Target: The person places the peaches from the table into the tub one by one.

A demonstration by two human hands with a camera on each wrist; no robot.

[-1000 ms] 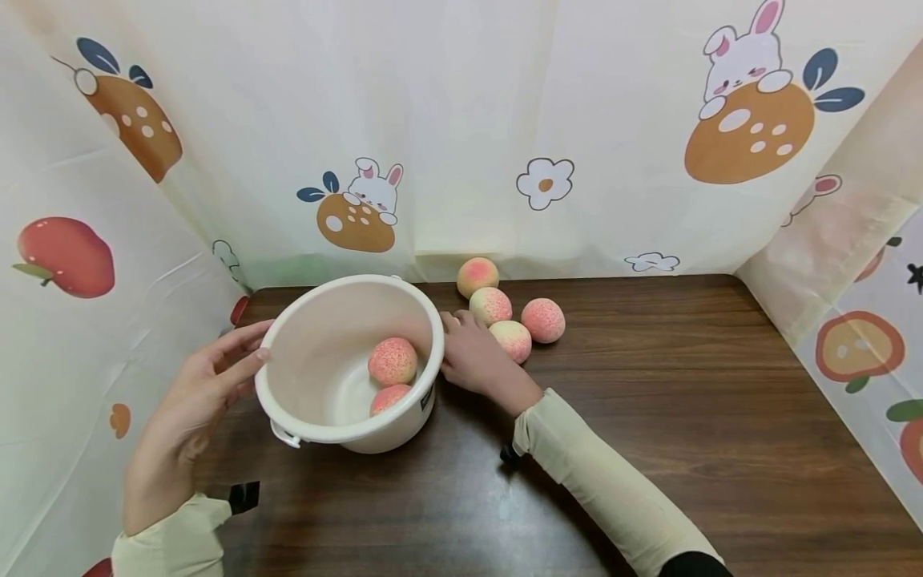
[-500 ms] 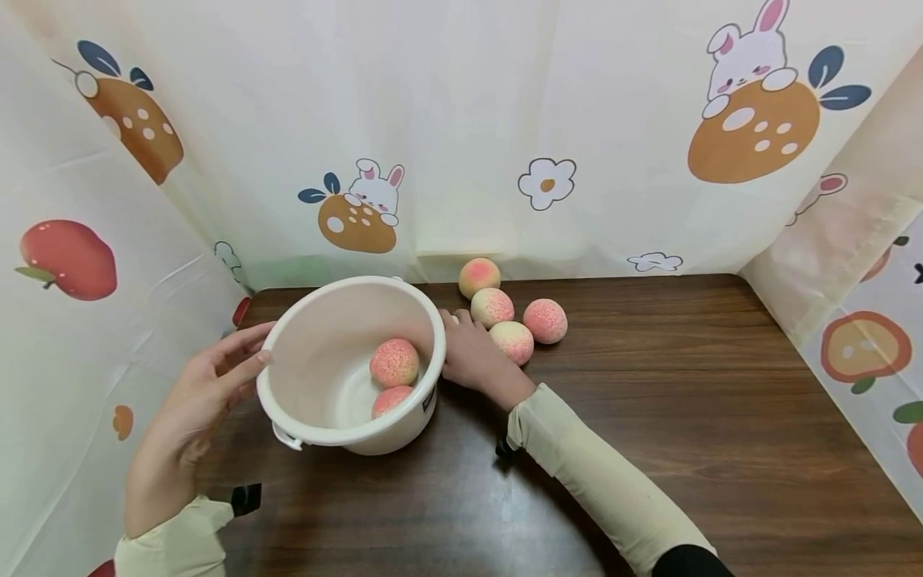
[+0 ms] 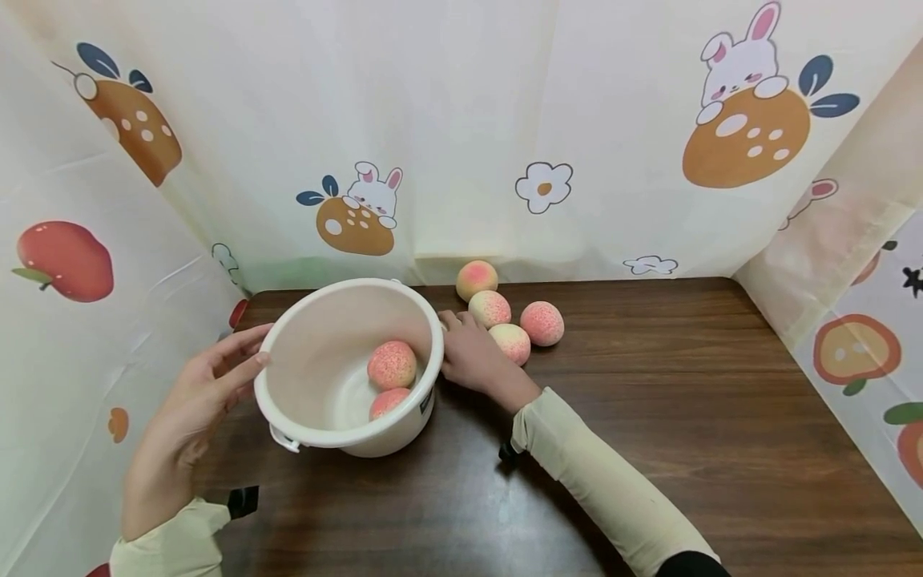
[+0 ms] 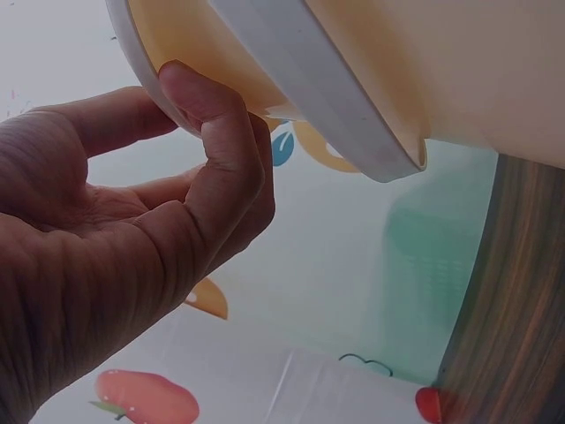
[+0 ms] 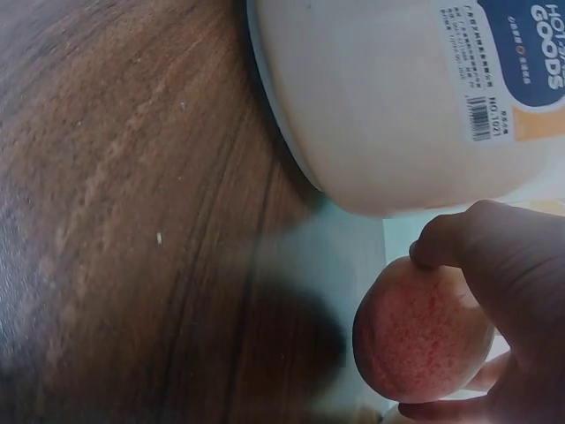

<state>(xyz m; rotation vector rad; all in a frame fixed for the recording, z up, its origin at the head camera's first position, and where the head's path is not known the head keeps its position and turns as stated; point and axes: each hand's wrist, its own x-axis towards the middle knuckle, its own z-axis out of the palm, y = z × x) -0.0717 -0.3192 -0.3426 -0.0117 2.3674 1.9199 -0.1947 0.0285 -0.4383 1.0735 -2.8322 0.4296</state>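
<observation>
A white plastic bucket stands on the left part of the table. My left hand pinches its rim between thumb and fingers at the left side; the left wrist view shows the fingertips over the edge. Inside the bucket lie two pink peaches, one behind the other, which the near wall partly covers. Close beside the bucket's right wall, my right hand grips another peach, thumb on one side and fingers on the other. In the head view that peach is almost wholly hidden by the hand.
Several more peaches sit just right of my right hand: a pale one, a speckled one, one at the back edge and a pinker one. A printed curtain hangs behind the dark wooden table.
</observation>
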